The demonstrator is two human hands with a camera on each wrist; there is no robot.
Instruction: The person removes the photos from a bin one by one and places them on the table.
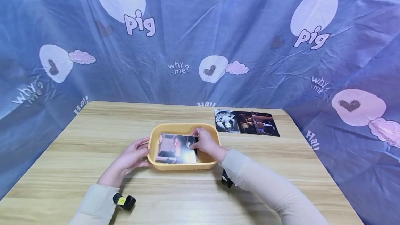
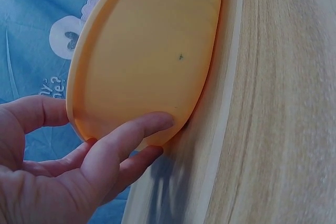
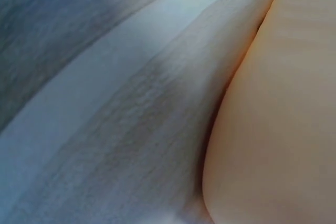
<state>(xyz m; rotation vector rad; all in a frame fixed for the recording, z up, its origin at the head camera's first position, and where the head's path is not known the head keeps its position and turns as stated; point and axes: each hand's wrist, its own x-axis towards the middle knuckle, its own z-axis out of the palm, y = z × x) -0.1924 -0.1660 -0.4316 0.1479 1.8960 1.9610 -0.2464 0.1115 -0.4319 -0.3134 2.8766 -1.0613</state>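
Note:
A yellow plastic storage bin [image 1: 187,166] sits on the wooden table in front of me. My left hand [image 1: 134,155] holds its left end, with fingers and thumb spread round the outer wall; the left wrist view shows this hand [image 2: 79,166] against the bin's side [image 2: 152,51]. Inside the bin lies a glossy photo print [image 1: 176,148] showing a person. My right hand [image 1: 206,142] reaches in over the near right rim and pinches the right edge of that print. Only the bin's wall [image 3: 273,129] and the tabletop fill the right wrist view; the right hand is hidden there.
Several photo prints lie side by side at the table's back right: a black-and-white one [image 1: 226,121] and dark ones, such as the rightmost print [image 1: 265,124]. A blue patterned curtain [image 1: 187,37] hangs behind the wooden table [image 1: 175,197].

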